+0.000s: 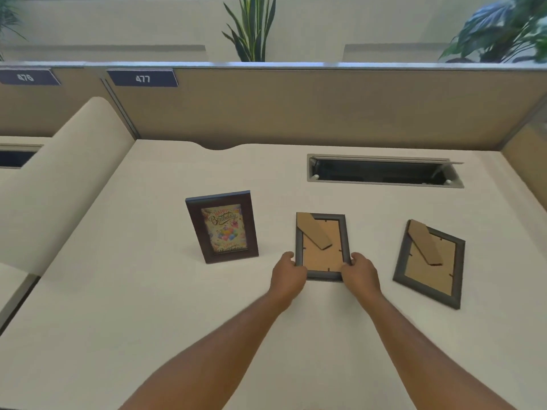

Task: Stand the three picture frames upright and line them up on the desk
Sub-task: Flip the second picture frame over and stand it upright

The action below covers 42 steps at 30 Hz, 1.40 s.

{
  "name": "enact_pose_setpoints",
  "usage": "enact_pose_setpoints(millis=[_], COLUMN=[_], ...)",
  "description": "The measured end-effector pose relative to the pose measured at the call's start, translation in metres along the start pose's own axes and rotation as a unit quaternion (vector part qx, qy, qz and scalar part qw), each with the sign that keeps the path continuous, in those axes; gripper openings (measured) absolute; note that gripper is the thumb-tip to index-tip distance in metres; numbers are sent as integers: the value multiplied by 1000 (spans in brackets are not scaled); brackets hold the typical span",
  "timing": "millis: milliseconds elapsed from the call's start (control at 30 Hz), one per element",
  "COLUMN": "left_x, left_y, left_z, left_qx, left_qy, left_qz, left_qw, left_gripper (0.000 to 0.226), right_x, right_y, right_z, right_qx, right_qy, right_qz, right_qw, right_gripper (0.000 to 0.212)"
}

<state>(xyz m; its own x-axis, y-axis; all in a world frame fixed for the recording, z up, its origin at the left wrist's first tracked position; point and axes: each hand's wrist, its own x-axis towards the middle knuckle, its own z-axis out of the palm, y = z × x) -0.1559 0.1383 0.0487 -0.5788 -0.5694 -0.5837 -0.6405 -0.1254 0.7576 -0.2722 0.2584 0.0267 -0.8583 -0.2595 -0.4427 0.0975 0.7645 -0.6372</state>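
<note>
Already upright at left stands the brown birthday-card frame point(222, 226). Both hands, left point(287, 273) and right point(361, 273), pinch the middle grey face-down frame point(322, 246) by its near corners, likely for lifting; the right grey frame point(429, 263) lies askew on the cream tabletop point(148, 306).

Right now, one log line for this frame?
step: raise middle frame | left hand, right hand: gripping it | brown frame: upright | right frame: face down
</note>
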Motion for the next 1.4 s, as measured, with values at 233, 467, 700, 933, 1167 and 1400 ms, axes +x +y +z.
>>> enact_pose_setpoints(millis=[233,467,700,933,1167,1400], left_x=[18,7,4,37,54,66], left_y=[12,39,62,75,90,109], left_z=[-2,-23,-35,-40,-39,-40], left_qx=[-34,-146,-148,-108,-71,-164], left_qy=[18,0,8,-11,-24,-6], left_qz=[-54,-93,-113,-106,-100,-10], left_qw=[998,985,982,988,992,986], left_gripper=[62,32,11,40,27,12], right_x=[-2,-14,-21,-20,-11,13], right_y=[9,27,15,-9,-23,-49], right_z=[-16,-46,-48,-58,-73,-84], right_qx=[153,175,151,116,116,72], right_qy=[-39,-26,47,66,43,14], right_qz=[20,-167,-345,-399,-379,-371], right_qw=[987,970,925,907,917,926], right_gripper=[51,41,31,20,18,16])
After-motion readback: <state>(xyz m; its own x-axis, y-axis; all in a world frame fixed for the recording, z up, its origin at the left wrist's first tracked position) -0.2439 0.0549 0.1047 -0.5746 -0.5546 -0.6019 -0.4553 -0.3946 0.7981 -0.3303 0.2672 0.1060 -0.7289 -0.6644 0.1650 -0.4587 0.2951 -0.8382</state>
